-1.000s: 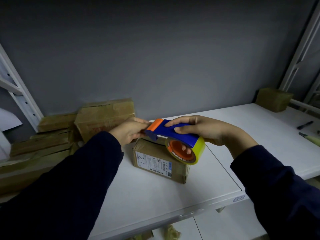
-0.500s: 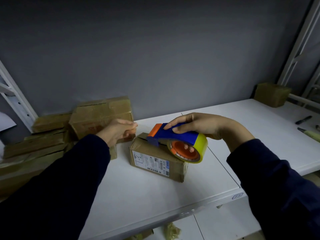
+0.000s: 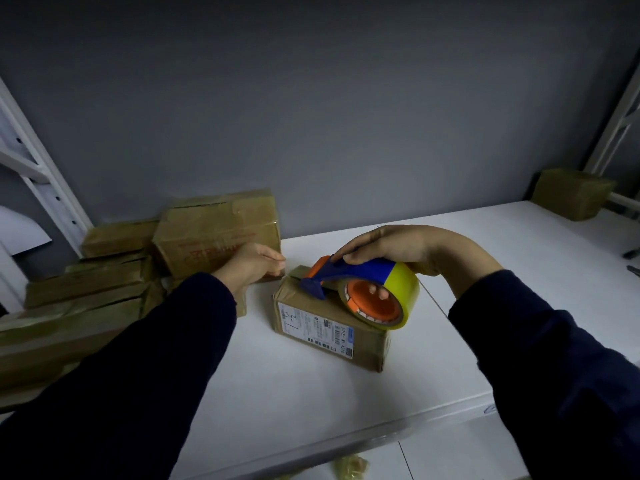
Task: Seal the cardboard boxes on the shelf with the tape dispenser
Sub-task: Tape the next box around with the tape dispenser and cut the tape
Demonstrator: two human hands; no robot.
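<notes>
A small cardboard box [image 3: 369,348] with a white shipping label lies on the white shelf [image 3: 294,396]. On its top rests the tape dispenser [image 3: 360,274], which has a blue body, an orange tip, and a yellow roll on an orange hub. My right hand [image 3: 391,245] grips the dispenser from above, with fingertips showing through the hub. The blue blade end touches the box's far left top edge. My left hand [image 3: 254,265] is apart from the small box, to its left, loosely curled against the lower front of a larger taped box [image 3: 218,230]. It holds nothing I can see.
Several flat cardboard boxes [image 3: 79,306] are stacked at the left beside a white shelf upright [image 3: 41,174]. Another box [image 3: 571,194] stands at the far right back corner. A grey wall closes the back. The shelf's front edge runs just below the small box.
My left hand let go of the dispenser's orange end and drew back left to the larger box. My right hand lowered the dispenser onto the small box's top.
</notes>
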